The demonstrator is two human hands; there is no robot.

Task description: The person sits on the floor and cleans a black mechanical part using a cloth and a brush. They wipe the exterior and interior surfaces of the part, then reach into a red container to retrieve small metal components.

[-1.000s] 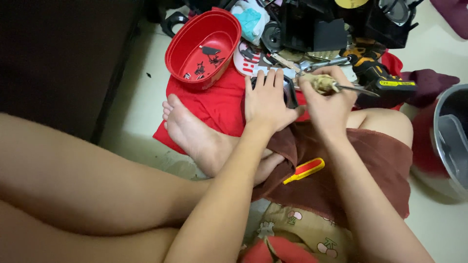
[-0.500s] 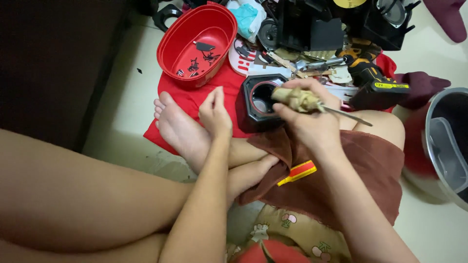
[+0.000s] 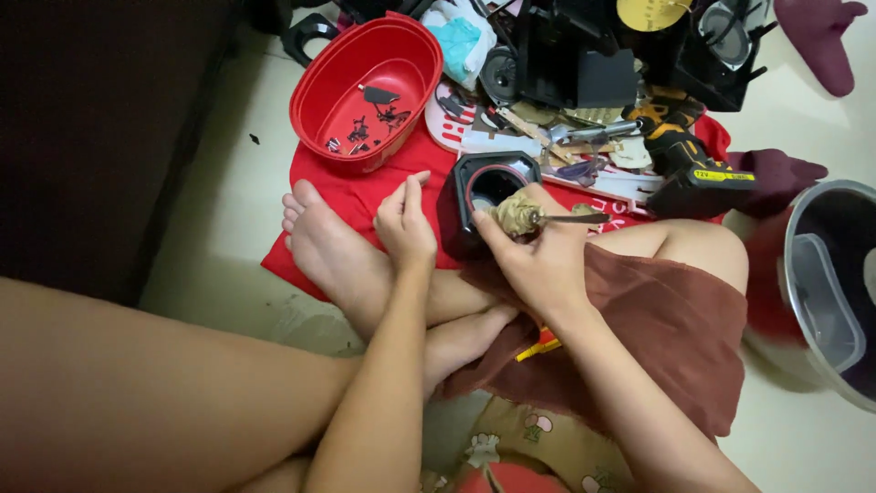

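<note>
I sit cross-legged on the floor. My right hand (image 3: 538, 260) grips a screwdriver (image 3: 547, 217) with a worn, pale handle; its metal shaft points right. Just left of that hand stands a black hexagonal housing (image 3: 484, 196) with a round opening ringed in red, resting on a red cloth (image 3: 365, 196). My left hand (image 3: 404, 226) rests on my foot (image 3: 333, 251), fingers loosely curled, holding nothing, just left of the black housing.
A red oval bowl (image 3: 365, 87) with several small dark parts sits at the back. A yellow-and-black power drill (image 3: 684, 164) lies right, amid black parts and clutter. A grey bucket (image 3: 835, 283) stands at the far right. A dark wall runs on the left.
My left hand has let go of the black housing and dropped onto my foot. The right hand keeps the screwdriver and has drawn back from the housing, which now stands uncovered.
</note>
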